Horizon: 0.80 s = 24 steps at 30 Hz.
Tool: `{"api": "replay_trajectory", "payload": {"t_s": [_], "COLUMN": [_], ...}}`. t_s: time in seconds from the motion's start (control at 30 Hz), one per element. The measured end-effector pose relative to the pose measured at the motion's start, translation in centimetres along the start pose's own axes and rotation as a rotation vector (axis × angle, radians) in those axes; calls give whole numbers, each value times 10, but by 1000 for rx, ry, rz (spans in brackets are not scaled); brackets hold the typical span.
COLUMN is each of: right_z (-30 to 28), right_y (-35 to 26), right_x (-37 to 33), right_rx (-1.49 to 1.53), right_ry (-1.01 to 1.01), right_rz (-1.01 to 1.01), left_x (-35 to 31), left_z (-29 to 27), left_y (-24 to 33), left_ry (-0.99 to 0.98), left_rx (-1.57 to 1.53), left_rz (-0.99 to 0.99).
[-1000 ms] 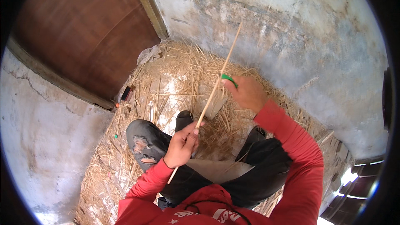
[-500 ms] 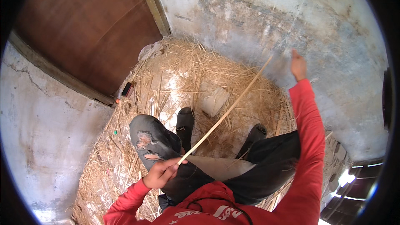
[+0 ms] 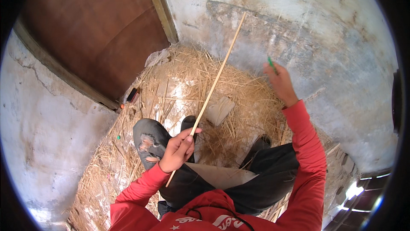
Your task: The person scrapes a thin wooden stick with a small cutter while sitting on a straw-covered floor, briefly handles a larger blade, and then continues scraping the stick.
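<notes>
My left hand (image 3: pixel 177 150) is closed around a long, thin, pale bamboo strip (image 3: pixel 218 79), over my bent left knee. The strip slants away and slightly right, its far end in front of the wall; a short end sticks out below the hand. Out to the far right, my raised right hand (image 3: pixel 282 83) grips a slim green-handled tool (image 3: pixel 272 65). Motion blurs it, so its kind cannot be made out. The right hand is apart from the strip. A tan cloth or leather piece (image 3: pixel 224 174) lies across my lap between my thighs.
Straw-like shavings (image 3: pixel 239 81) cover the floor. A pale block-like object (image 3: pixel 220 110) lies beyond my feet. A small dark red-and-black object (image 3: pixel 133 94) sits by the brown door panel (image 3: pixel 94 34). The stained wall (image 3: pixel 324 47) closes off the far and right sides.
The strip has swung leftward and steeper, and my left hand now holds it farther up from its near end. My right hand has come left and nearer, its green tool now showing.
</notes>
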State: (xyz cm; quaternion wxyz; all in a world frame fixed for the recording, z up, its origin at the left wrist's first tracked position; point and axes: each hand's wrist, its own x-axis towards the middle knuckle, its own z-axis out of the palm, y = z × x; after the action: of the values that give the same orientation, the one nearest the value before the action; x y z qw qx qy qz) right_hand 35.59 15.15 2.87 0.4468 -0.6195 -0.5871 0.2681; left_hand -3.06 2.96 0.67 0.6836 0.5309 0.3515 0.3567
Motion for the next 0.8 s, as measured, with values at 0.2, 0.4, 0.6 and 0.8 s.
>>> {"api": "replay_trajectory", "payload": {"t_s": [0.2,0.4,0.6,0.8], "right_z": [36,40,27,57], "right_y": [-42,-42,-54,-65], "right_x": [-26,-24,-32,-73], "right_rx": [294,414,46,-234], "right_ry": [-246,-204,-218,-332], "right_rz": [-14,47,-181,-222], "left_x": [50,80,105,108], "left_z": [26,43,29,26], "left_y": [4,17,5,-6], "left_ry": [-128,-195,-143,-96], "left_rx": [66,56,77,-13], "left_rz": [8,-28,37,42]}}
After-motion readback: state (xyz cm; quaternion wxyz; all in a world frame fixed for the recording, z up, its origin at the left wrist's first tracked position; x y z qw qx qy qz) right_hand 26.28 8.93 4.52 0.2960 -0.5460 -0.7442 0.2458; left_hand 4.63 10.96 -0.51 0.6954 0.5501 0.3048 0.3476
